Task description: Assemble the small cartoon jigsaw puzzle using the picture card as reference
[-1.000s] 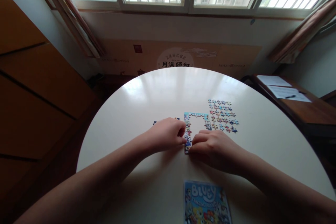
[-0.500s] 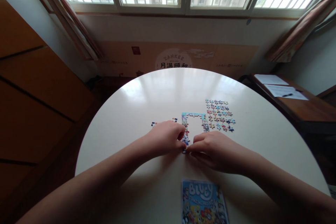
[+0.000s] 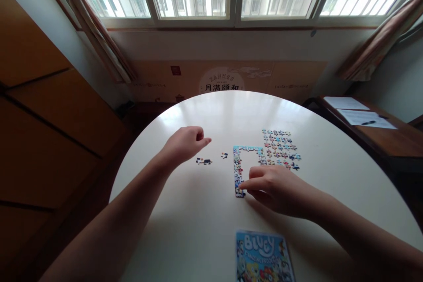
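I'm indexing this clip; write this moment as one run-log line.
left hand: over table, apart from puzzle frame | right hand: finger at frame's near left corner | loose pieces: both sides of frame

The right hand seemingly hides some of the puzzle border.

Touching the puzzle frame with the right hand; holding the left hand left of it, with rows of pieces to the frame's right.
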`<state>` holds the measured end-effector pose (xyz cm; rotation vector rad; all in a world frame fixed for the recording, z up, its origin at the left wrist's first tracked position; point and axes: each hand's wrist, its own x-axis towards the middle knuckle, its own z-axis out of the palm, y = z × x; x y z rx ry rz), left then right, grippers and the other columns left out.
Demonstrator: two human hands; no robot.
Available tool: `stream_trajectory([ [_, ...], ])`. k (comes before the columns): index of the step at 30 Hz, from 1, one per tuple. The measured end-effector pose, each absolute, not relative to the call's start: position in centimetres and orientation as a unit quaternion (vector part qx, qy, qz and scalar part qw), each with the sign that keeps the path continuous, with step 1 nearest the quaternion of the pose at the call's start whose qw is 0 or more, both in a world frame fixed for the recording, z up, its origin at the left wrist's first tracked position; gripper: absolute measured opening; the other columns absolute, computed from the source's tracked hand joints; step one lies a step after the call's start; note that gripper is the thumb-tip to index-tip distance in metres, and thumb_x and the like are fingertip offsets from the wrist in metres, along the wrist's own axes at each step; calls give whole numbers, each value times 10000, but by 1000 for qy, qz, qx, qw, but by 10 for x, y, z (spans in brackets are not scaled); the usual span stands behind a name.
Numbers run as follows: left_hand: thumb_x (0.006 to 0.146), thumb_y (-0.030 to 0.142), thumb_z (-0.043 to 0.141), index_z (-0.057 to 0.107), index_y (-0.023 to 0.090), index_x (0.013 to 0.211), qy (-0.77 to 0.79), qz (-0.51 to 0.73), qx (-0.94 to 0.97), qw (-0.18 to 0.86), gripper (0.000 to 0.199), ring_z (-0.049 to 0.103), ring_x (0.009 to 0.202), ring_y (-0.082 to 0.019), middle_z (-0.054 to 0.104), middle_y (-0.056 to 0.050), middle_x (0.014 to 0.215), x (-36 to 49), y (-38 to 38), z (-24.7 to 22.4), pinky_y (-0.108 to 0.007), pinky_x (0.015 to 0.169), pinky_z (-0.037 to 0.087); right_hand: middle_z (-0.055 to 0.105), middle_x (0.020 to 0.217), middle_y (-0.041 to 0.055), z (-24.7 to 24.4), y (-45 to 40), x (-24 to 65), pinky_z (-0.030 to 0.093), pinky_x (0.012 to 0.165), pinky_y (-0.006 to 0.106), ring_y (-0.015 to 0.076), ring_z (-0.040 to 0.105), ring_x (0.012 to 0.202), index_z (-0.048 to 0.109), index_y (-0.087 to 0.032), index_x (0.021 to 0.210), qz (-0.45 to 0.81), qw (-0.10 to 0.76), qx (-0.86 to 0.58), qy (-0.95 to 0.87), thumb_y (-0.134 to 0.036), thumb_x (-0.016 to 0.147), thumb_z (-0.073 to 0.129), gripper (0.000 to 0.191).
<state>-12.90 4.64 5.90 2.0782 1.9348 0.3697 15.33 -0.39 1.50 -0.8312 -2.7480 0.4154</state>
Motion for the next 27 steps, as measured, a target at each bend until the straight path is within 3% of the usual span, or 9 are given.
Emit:
stream_trajectory([
  [9, 817, 444, 643, 641, 215, 785, 703, 16, 694, 156, 231, 620, 712, -210, 709, -47, 870, -151, 52, 57, -299, 561, 380, 654, 827, 5, 12, -7, 150, 346, 598, 281, 129, 564, 683, 766, -341, 1049, 167, 99, -273, -942, -146, 889, 557, 327],
  [13, 797, 391, 652, 679, 215, 815, 695, 13, 703, 150, 179, 637, 748, -216, 724, -53, 922, -150, 51, 56, -293, 580, 397, 664, 885, 16, 14, -7, 151, 374, 606, 280, 129, 583, 700, 753, -319, 1058, 161, 127, -276, -939, -82, 861, 506, 395],
  [20, 804, 265, 627, 754, 250, 939, 582, 23, 799, 149, 186, 656, 847, -215, 742, -34, 994, -144, 50, 51, -281, 669, 435, 684, 876, 26, 18, 5, 164, 422, 607, 286, 140, 617, 721, 752, -263, 990, 129, 182, -294, -930, -98, 882, 467, 347],
  [27, 909, 259, 584, 758, 234, 1051, 550, 66, 826, 110, 226, 674, 884, -207, 721, -52, 1134, -119, 46, 38, -299, 748, 482, 717, 883, 27, 23, 11, 171, 464, 641, 294, 152, 652, 762, 753, -244, 981, 117, 217, -305, -920, -140, 911, 492, 290],
])
